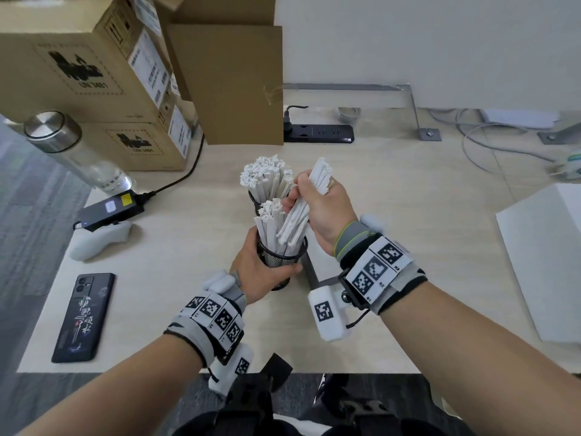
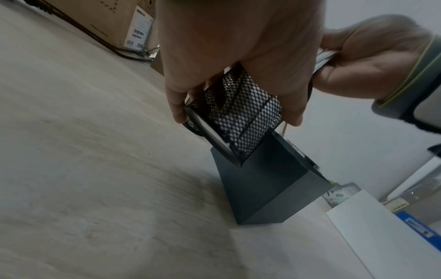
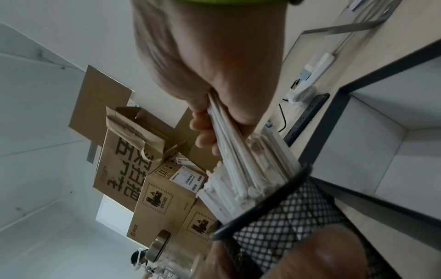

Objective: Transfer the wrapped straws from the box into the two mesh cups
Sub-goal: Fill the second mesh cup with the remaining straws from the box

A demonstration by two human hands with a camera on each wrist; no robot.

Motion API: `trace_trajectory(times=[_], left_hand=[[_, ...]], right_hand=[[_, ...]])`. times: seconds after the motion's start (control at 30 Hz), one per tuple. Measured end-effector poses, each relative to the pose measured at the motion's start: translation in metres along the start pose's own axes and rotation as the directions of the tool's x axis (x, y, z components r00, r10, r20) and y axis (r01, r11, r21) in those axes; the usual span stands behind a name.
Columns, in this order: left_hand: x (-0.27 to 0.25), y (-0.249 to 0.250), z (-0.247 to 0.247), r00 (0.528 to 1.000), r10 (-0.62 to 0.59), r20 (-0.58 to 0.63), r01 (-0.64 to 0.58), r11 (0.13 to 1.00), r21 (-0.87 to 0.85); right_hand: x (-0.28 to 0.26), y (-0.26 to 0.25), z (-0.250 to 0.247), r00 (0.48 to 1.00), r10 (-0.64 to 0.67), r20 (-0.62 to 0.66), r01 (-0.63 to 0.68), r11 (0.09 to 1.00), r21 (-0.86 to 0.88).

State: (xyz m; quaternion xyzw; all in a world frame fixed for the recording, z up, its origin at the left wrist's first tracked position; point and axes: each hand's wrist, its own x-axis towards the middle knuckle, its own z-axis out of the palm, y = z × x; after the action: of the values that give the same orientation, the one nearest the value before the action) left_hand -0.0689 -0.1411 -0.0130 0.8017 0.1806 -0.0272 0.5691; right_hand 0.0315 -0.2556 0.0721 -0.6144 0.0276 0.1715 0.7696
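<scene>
- Two mesh cups in my head view: near mesh cup (image 1: 278,259), black, part-filled with wrapped straws (image 1: 269,221); far mesh cup (image 1: 255,199) just behind it, packed with its own straws (image 1: 265,176)
- Left hand (image 1: 256,272): I see its fingers curled round the near mesh cup's wall, gripping it; in the left wrist view the cup (image 2: 238,111) sits tilted, its lower edge off the surface (image 1: 408,199)
- Right hand (image 1: 320,209): clenched round a bundle of straws (image 1: 301,212), lower ends inside the near cup's rim, upper ends sticking out above the fist
- Box (image 2: 267,186): dark grey, open-topped, just beside the near cup on the right, mostly hidden in my head view
- Elsewhere on the surface: phone (image 1: 83,316), clear bottle (image 1: 72,149) with steel cap, cardboard cartons (image 1: 78,67), black power strip (image 1: 317,133)
</scene>
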Motion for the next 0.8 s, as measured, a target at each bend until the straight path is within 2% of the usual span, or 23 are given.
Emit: trace_trajectory(times=[0.13,0.23,0.27,0.33,0.43,0.47,0.5,0.53,0.6,0.67,0.7,0.73,0.77,0.8], left_hand=[[-0.003,0.002,-0.003,1.000,0.011,-0.013,-0.011,1.000,-0.014],[-0.003,0.003,-0.005,1.000,0.002,-0.021,-0.003,0.999,-0.047],[-0.004,0.004,-0.006,1.000,0.002,-0.030,-0.004,0.998,-0.064],[-0.002,0.005,-0.009,0.999,0.010,-0.042,-0.014,0.995,-0.095],[-0.002,0.006,-0.014,0.999,0.032,-0.027,-0.035,0.993,-0.115],[-0.003,0.005,-0.016,0.999,0.040,-0.021,-0.042,0.992,-0.121],[-0.003,0.003,-0.018,0.999,0.046,-0.018,-0.048,0.991,-0.125],[-0.003,0.001,-0.018,0.999,0.046,-0.017,-0.048,0.991,-0.125],[-0.001,-0.002,-0.019,0.999,0.049,-0.018,-0.051,0.992,-0.114],[0.001,-0.008,-0.020,0.999,0.047,0.002,-0.047,0.993,-0.112],[0.002,-0.012,-0.020,0.999,0.035,0.007,-0.034,0.993,-0.113],[0.001,-0.014,-0.022,1.000,0.019,0.001,-0.019,0.994,-0.112],[-0.001,-0.016,-0.025,1.000,0.007,-0.012,-0.008,0.995,-0.101],[-0.002,-0.018,-0.028,1.000,-0.003,-0.027,0.000,0.996,-0.087]], right_hand=[[-0.001,-0.002,0.006,0.999,-0.009,-0.031,0.009,1.000,0.006],[-0.006,-0.003,0.011,0.994,0.078,0.072,-0.077,0.997,-0.016],[-0.011,-0.002,0.014,0.988,0.097,0.120,-0.084,0.991,-0.107],[-0.015,0.000,0.017,0.987,0.009,0.158,0.048,0.933,-0.356],[-0.012,-0.002,0.017,0.966,-0.244,0.088,0.258,0.863,-0.435],[-0.010,-0.004,0.016,0.937,-0.340,0.075,0.333,0.810,-0.483],[-0.008,-0.002,0.013,0.903,-0.413,0.117,0.403,0.724,-0.559],[-0.008,0.001,0.010,0.884,-0.416,0.212,0.450,0.638,-0.625],[-0.016,0.014,0.010,0.840,-0.287,0.461,0.543,0.457,-0.705],[-0.025,0.032,0.010,0.782,-0.171,0.600,0.618,0.334,-0.711],[-0.027,0.037,0.007,0.771,-0.173,0.612,0.632,0.322,-0.705],[-0.026,0.038,0.004,0.779,-0.216,0.589,0.625,0.348,-0.699],[-0.022,0.036,0.000,0.809,-0.283,0.515,0.588,0.402,-0.702],[-0.016,0.032,-0.006,0.858,-0.335,0.390,0.511,0.476,-0.715]])
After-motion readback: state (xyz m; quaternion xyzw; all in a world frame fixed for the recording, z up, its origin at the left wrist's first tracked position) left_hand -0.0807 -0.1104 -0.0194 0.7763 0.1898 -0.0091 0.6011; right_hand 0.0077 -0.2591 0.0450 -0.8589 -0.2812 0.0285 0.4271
